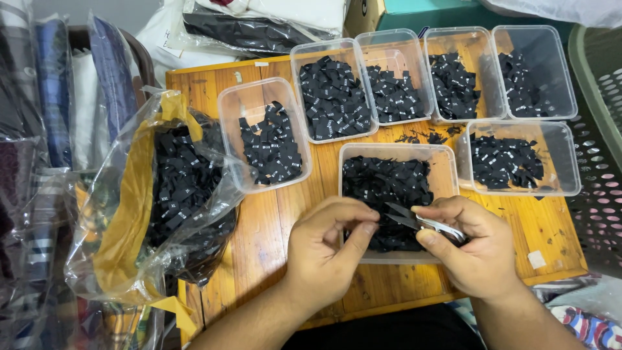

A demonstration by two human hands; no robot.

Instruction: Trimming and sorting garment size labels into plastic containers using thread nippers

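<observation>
Far left of our left hand (pixel 324 249), an open plastic bag (pixel 162 194) slumps, black fabric labels spilling within reach. That hand pinches something small, hidden by its fingertips. Right hand (pixel 476 249) grips thread snips (pixel 421 222), blades meeting the pinch, directly over the nearest clear tub (pixel 447 162). The printing on the labels is too small for us to read.

small metal snips (pixel 424 222), silver blades partly open, tips pointing left, lying near-level above the near clear tub (pixel 447 162); that tub rectangular, lidless, heaped with small black woven labels (pixel 382 185), flat on the wooden table, front-centre; labels jumbled, some with white marks
</observation>
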